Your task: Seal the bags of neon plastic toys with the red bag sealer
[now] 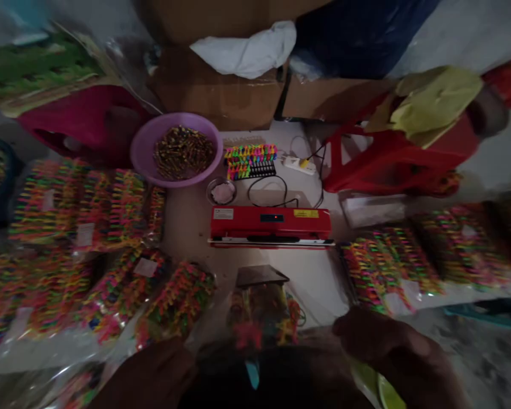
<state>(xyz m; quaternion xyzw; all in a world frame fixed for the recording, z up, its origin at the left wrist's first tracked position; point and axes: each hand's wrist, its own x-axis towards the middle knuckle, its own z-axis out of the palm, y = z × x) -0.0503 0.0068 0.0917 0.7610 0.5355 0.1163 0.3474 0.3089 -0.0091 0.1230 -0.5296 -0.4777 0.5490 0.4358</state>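
Head view, looking down over a red heat sealer (271, 226) used here as the landmark. Just below the sealer, nearest the viewer, a clear bag of bright plastic pieces (262, 315), held between both hands over the floor. Right hand (381, 341) at the bag's right edge, fingers curled together, apparently pinching the film; left hand (153, 375) at the lower left, dark and blurred, finger state impossible to tell. Left of the sealer, overlapping filled packets (89, 250); right of it, a further row of packets (413, 255). Above and left of the sealer, a purple bowl (140, 153) of loose pieces; directly above it, a rack of coloured pieces (250, 161); above and right, a red stool (387, 159). Judgement for good handling: bag mouth best pulled flat and taut between both hands, contents shaken down away from the open edge, mouth fed square to the sealer bar, free of wrinkles and stray pieces.
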